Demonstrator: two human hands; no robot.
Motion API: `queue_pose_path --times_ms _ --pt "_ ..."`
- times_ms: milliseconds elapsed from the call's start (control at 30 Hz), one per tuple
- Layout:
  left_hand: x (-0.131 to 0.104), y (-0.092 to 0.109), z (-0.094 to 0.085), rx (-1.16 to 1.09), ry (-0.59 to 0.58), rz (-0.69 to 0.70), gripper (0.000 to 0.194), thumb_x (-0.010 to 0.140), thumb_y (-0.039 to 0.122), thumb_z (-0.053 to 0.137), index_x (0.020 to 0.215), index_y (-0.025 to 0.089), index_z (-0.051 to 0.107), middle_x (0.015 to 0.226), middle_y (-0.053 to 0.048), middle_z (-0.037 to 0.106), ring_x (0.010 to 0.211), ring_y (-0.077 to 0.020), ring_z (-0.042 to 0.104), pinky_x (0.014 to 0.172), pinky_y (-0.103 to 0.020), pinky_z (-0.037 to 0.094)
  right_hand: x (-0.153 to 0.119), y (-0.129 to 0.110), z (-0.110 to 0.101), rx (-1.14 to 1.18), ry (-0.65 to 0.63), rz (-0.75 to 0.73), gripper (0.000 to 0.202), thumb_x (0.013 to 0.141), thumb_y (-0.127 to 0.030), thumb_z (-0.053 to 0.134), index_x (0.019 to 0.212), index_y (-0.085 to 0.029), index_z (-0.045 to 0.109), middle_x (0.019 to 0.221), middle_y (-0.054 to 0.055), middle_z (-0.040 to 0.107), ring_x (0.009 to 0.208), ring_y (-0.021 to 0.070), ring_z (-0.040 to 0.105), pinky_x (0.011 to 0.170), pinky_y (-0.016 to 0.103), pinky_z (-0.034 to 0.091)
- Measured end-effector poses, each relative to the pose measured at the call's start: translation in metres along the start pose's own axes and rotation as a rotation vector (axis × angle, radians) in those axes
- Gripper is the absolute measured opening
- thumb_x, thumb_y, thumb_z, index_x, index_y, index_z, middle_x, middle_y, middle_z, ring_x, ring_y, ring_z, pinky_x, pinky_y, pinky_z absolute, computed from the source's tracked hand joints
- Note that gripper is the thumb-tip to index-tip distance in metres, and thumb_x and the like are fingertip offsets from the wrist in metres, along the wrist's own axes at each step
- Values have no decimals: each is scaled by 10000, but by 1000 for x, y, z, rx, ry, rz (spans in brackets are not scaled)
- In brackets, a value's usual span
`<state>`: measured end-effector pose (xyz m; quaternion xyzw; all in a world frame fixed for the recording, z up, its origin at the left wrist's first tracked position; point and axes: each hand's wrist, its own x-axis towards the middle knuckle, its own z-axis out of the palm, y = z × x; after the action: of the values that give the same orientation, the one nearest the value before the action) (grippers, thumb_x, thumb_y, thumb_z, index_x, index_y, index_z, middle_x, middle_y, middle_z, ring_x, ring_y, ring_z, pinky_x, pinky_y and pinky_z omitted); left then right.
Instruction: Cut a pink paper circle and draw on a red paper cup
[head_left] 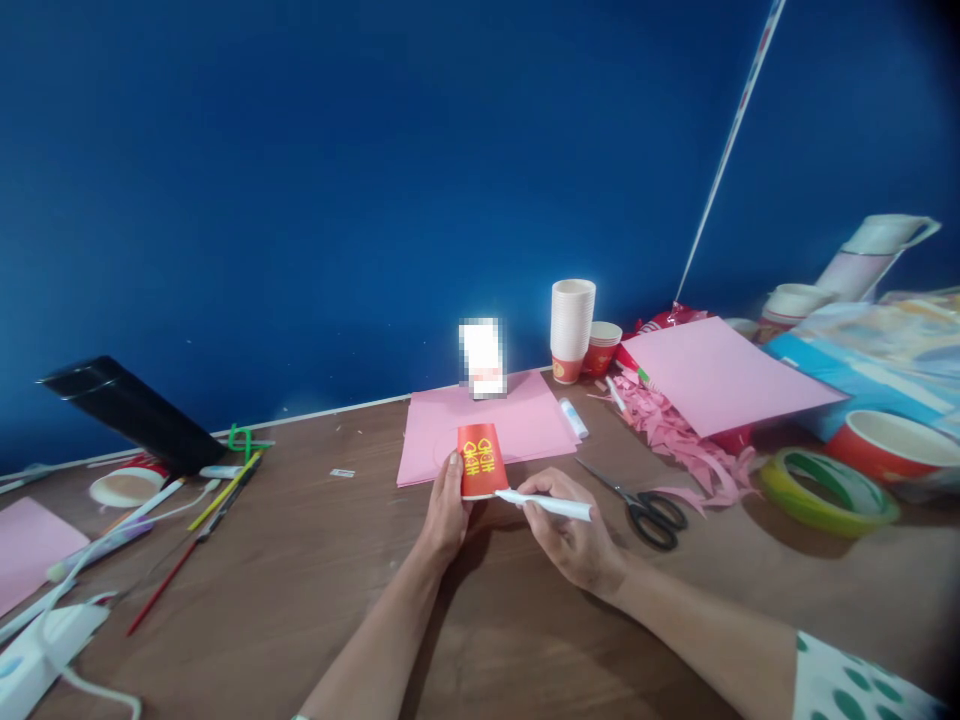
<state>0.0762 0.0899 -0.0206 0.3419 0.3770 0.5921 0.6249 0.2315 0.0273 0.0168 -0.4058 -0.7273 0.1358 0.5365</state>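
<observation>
A red paper cup with yellow characters is in my left hand, whose fingers are wrapped round its left side. My right hand pinches a white pen, and the pen's tip meets the cup's lower right edge. Behind the cup, pink paper sheets lie on the brown table. A small glue stick rests at the sheets' right edge. Black-handled scissors lie open just right of my right hand.
Stacked paper cups stand near the blue wall. To the right are pink paper strips, green-yellow tape, another red cup and a thermos. At the left are a black container, brushes and a white power strip.
</observation>
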Motion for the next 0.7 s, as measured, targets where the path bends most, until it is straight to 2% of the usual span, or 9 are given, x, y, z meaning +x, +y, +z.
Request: queue_pose_path --times_ms 200,533,700 --pt "0 0 -1 5 -6 -25 301 750 473 586 860 193 594 829 -28 616 714 -163 552 705 -298 460 0 2 1 -7 24 -12 96 858 -150 468 897 -194 544 787 36 593 725 158 567 695 297 472" --pt "4 -5 -6 171 -20 57 360 795 507 500 920 176 564 898 -50 610 791 -169 560 771 -309 462 -1 6 2 27 -1 0 114 863 -148 469 934 -187 549 830 49 598 767 166 569 732 304 468" --pt "3 -4 -4 117 -20 43 338 783 491 530 904 177 557 877 -43 602 769 -155 555 756 -295 466 -1 6 2 20 -9 -10 116 856 -135 473 927 -188 548 822 40 594 768 160 566 736 297 461"
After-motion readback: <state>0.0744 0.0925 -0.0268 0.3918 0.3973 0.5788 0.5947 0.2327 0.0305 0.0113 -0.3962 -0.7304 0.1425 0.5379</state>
